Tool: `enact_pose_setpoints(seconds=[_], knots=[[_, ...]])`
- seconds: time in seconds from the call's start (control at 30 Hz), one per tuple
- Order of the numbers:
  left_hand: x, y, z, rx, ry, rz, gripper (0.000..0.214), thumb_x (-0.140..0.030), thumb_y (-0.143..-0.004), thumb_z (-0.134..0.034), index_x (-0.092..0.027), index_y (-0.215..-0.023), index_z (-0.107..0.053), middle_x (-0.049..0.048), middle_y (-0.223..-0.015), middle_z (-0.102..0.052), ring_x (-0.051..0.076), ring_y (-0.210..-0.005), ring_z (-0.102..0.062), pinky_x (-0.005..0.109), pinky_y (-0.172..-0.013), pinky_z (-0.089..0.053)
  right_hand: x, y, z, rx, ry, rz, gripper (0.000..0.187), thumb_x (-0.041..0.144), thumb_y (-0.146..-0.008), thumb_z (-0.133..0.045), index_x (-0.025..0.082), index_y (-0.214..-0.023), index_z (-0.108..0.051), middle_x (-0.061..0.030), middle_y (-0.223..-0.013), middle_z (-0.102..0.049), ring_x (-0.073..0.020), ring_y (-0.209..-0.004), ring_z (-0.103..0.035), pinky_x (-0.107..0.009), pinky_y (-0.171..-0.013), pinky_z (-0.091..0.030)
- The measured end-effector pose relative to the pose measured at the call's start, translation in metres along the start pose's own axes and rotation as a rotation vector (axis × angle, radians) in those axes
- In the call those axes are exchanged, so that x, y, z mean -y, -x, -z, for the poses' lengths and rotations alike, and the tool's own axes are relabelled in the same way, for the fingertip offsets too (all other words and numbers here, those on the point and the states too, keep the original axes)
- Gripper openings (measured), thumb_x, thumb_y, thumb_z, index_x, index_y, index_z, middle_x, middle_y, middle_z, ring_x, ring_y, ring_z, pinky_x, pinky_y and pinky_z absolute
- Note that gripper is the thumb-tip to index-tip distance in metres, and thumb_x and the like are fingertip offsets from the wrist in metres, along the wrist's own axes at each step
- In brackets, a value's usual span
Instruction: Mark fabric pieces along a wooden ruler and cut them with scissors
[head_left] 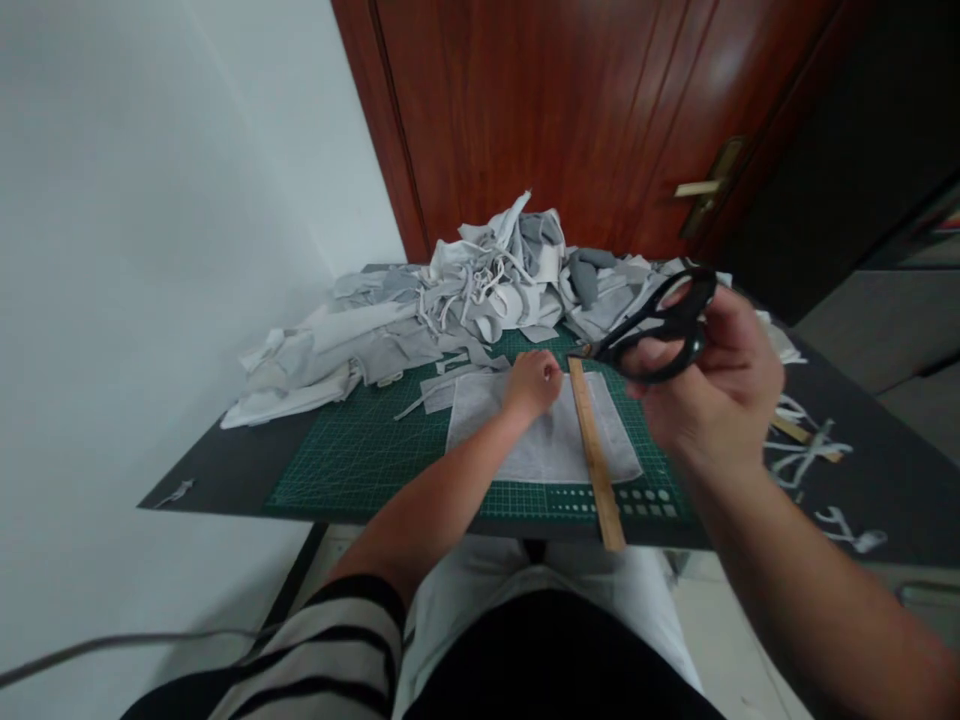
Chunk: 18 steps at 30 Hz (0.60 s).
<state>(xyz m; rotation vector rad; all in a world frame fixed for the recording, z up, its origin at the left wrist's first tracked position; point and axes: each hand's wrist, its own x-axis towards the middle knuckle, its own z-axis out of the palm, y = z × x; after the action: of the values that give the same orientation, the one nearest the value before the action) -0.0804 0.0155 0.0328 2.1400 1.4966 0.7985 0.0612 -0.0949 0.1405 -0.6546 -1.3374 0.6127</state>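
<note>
My right hand (720, 375) is raised over the right part of the table, closed on black-handled scissors (669, 328) with thumb and fingers through the loops. The scissors point left and down, their tip by the far end of a wooden ruler (594, 450). That ruler lies lengthwise across a light grey cloth piece (540, 450), its near end past the table edge. My left hand (534, 385) rests at the far edge of the cloth with fingers curled in. What they pinch, if anything, is hidden. Beneath lies a green cutting mat (360, 455).
A large heap of grey and white fabric scraps (487, 290) covers the back of the dark table (225, 460). Thin fabric strips (450, 375) lie left of the cloth. White cord-like offcuts (795, 450) are at the right. A wooden door (525, 120) stands behind.
</note>
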Motion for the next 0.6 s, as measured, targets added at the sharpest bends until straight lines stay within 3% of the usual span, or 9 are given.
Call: enact_pose_setpoints(seconds=[0.1, 0.2, 0.27, 0.33, 0.43, 0.5, 0.6], knots=[[-0.018, 0.002, 0.007, 0.098, 0.197, 0.067, 0.052, -0.041, -0.107, -0.024, -0.015, -0.095, -0.068, 0.0099, -0.084, -0.070, 0.019, -0.079, -0.065, 0.031, -0.073, -0.052, -0.006, 0.010, 0.038, 0.106, 0.116, 0.064, 0.031, 0.033, -0.087, -0.077, 0.033, -0.116, -0.065, 0.0036, -0.073, -0.056, -0.0175, -0.062, -0.058, -0.033, -0.061, -0.052], [-0.050, 0.014, 0.012, 0.318, 0.498, 0.056, 0.077, -0.063, -0.104, -0.005, -0.018, -0.095, -0.067, 0.0061, -0.077, -0.069, 0.016, -0.067, -0.067, 0.027, -0.065, -0.052, -0.010, 0.028, 0.064, 0.327, 0.234, 0.157, 0.027, 0.025, -0.093, -0.070, 0.030, -0.119, -0.065, 0.0000, -0.082, -0.061, -0.0196, -0.075, -0.063, -0.035, -0.073, -0.055], [-0.072, 0.024, 0.010, 0.467, 0.998, 0.221, 0.068, -0.079, -0.096, -0.032, -0.019, -0.093, -0.065, 0.0055, -0.079, -0.069, 0.017, -0.068, -0.067, 0.028, -0.065, -0.053, -0.012, 0.042, 0.074, 0.456, 0.302, 0.232, 0.027, 0.020, -0.096, -0.065, 0.029, -0.122, -0.065, -0.0021, -0.089, -0.064, -0.0193, -0.081, -0.064, -0.034, -0.076, -0.055], [-0.090, 0.036, 0.005, 0.422, 1.247, 0.404, 0.050, -0.069, -0.090, -0.060, -0.020, -0.086, -0.061, 0.0023, -0.075, -0.066, 0.014, -0.062, -0.063, 0.025, -0.061, -0.051, -0.014, 0.060, 0.079, 0.532, 0.328, 0.288, 0.029, 0.016, -0.096, -0.063, 0.028, -0.122, -0.065, -0.0040, -0.096, -0.066, -0.0191, -0.085, -0.065, -0.032, -0.077, -0.055], [-0.109, 0.051, -0.008, 0.274, 1.386, 0.499, 0.035, -0.046, -0.090, -0.070, -0.020, -0.077, -0.050, -0.0037, -0.063, -0.053, 0.008, -0.051, -0.051, 0.019, -0.052, -0.044, -0.018, 0.096, 0.077, 0.526, 0.310, 0.224, 0.024, 0.014, -0.096, -0.061, 0.026, -0.115, -0.067, -0.0059, -0.100, -0.067, -0.0200, -0.090, -0.066, -0.031, -0.078, -0.056], [-0.113, 0.059, -0.016, 0.129, 1.435, 0.448, 0.030, -0.034, -0.089, -0.071, -0.021, -0.079, -0.046, -0.0074, -0.061, -0.046, 0.005, -0.046, -0.040, 0.016, -0.046, -0.035, -0.020, 0.120, 0.074, 0.466, 0.256, 0.047, 0.020, 0.014, -0.094, -0.061, 0.026, -0.110, -0.068, -0.0056, -0.099, -0.068, -0.0205, -0.092, -0.067, -0.031, -0.080, -0.055], [-0.111, 0.068, -0.021, -0.035, 1.397, 0.427, 0.027, -0.032, -0.090, -0.068, -0.024, -0.086, -0.043, -0.0094, -0.062, -0.044, 0.005, -0.046, -0.036, 0.015, -0.044, -0.029, -0.021, 0.143, 0.071, 0.300, 0.065, -0.376, 0.007, 0.026, -0.096, -0.065, 0.026, -0.102, -0.067, -0.0034, -0.094, -0.069, -0.0198, -0.087, -0.067, -0.030, -0.077, -0.054]])
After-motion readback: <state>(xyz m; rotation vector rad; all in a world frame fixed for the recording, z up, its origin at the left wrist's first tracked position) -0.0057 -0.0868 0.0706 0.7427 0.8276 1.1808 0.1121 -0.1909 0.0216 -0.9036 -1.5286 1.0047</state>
